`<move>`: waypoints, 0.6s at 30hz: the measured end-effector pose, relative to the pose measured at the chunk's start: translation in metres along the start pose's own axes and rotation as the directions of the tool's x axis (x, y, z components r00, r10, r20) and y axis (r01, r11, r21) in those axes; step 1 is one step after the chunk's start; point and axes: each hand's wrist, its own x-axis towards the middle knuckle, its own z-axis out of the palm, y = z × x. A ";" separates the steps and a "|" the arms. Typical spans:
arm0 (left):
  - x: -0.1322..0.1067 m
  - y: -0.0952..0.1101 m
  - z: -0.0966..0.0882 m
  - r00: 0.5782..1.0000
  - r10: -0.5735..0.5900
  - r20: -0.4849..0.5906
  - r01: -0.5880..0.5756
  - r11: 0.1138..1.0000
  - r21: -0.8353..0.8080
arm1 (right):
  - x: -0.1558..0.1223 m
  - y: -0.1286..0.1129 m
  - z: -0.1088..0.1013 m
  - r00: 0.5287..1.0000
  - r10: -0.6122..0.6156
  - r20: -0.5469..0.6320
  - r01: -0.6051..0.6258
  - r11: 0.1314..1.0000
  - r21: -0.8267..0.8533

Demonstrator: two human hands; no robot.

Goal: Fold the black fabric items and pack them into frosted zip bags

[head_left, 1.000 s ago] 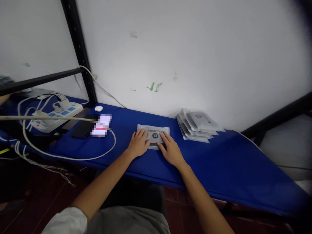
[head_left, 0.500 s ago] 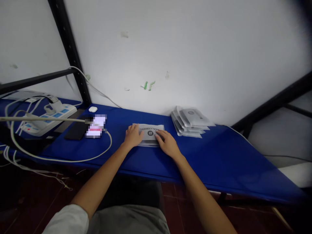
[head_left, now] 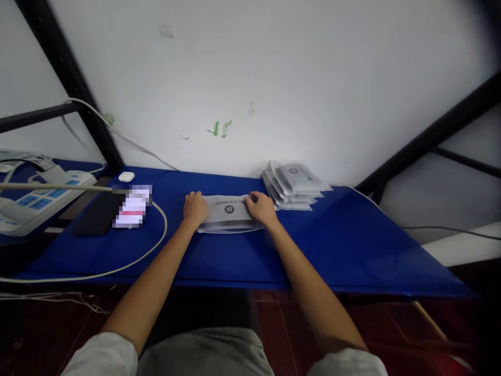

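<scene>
"What could go wrong on that tabletop [head_left: 352, 256]?"

"The pile of bags [head_left: 303, 180] at its back edge is fanned out unevenly, so a knock might send the top ones sliding. The single bag [head_left: 227, 212], left of the pile and between the back and front edges, looks slick; uneven pressure from the hands could skew or crease it."

"And where is it from the fingers?"

"Between both sets. The left hand [head_left: 195, 210] has its fingers over the bag's left end; the right hand [head_left: 262, 208] curls its own at the right end, just beside the pile. The near side faces the front edge, uncovered. Pinching or merely pressing, I can't tell."
</scene>
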 end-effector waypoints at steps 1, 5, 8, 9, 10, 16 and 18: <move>0.001 -0.001 0.001 1.000 -0.002 -0.004 0.002 1.000 -0.004 | 0.001 0.000 0.000 1.000 0.018 0.004 -0.018 1.000 -0.001; 0.003 -0.005 0.006 1.000 -0.018 -0.016 0.018 1.000 -0.021 | 0.003 -0.002 0.002 0.997 0.075 0.024 -0.076 0.997 0.008; 0.002 -0.006 0.007 0.999 -0.030 -0.018 0.029 0.999 -0.038 | 0.002 -0.002 0.003 0.994 0.102 0.045 -0.104 0.994 0.037; 0.002 -0.007 0.007 0.999 -0.034 -0.019 0.033 0.998 -0.045 | 0.002 -0.002 0.003 0.993 0.109 0.050 -0.112 0.992 0.049; 0.002 -0.007 0.007 0.999 -0.039 -0.019 0.037 0.998 -0.054 | 0.002 -0.001 0.003 0.992 0.116 0.055 -0.119 0.991 0.063; 0.003 -0.010 0.006 0.996 -0.082 -0.023 0.079 0.990 -0.119 | 0.004 0.006 0.002 0.988 0.131 0.083 -0.143 0.979 0.146; 0.004 -0.010 0.006 0.995 -0.094 -0.024 0.090 0.986 -0.139 | 0.005 0.007 0.003 0.988 0.138 0.072 -0.148 0.975 0.164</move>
